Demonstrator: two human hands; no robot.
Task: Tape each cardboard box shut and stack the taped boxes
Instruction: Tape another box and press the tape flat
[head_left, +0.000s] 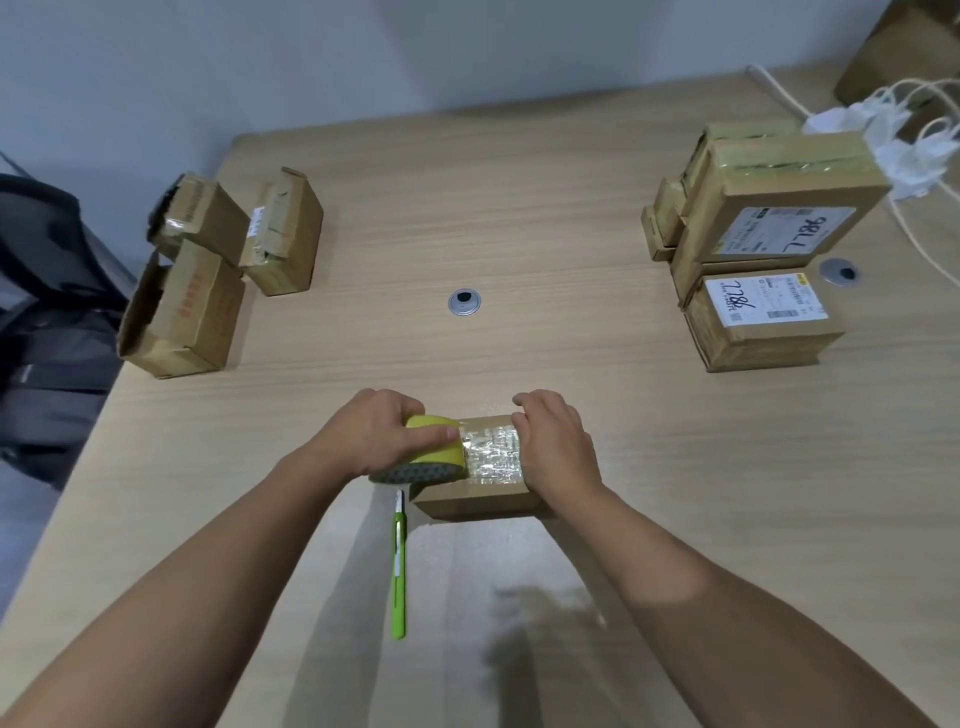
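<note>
A small cardboard box lies on the table in front of me, a strip of clear tape across its top. My left hand grips a yellow tape roll at the box's left end, the thumb over the roll. My right hand presses down on the box's right end, its fingers curled over the far edge. At the far left stand three untaped boxes, their flaps loose. Taped boxes are stacked at the far right, with another labelled box in front of them.
A green utility knife lies on the table just left of the box. A round cable grommet sits mid-table and another grommet at the right. White paper-bag handles and cords lie at the far right. A dark chair stands off the left edge.
</note>
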